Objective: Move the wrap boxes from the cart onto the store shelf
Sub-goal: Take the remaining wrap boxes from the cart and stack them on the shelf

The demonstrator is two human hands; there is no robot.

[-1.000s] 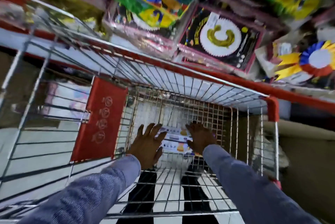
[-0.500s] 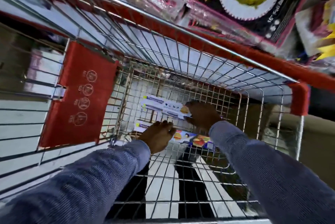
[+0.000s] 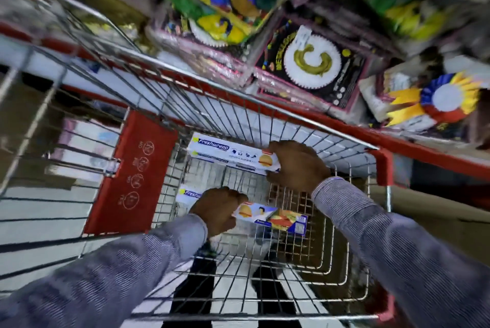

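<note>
Both my hands are inside a wire shopping cart (image 3: 291, 120) with red trim. My right hand (image 3: 297, 165) grips the right end of a long white-and-blue wrap box (image 3: 228, 151), lifted toward the cart's far wall; a second box seems stacked under it in the same grip. My left hand (image 3: 220, 209) is closed around the middle of another wrap box (image 3: 275, 219), lower and nearer, its sandwich-picture end sticking out to the right. The store shelf (image 3: 397, 139) with a red front edge runs just beyond the cart.
The shelf above the cart holds packs of party goods: a black pack with a gold letter (image 3: 313, 62), colourful rosettes (image 3: 437, 99). A red child-seat flap (image 3: 138, 173) stands at the cart's left. A brown carton (image 3: 437, 211) sits to the right. Striped floor shows below.
Both hands have closed on the boxes and raised them off the cart bottom; the right hand's box has risen higher toward the far wall. The camera has tilted up.
</note>
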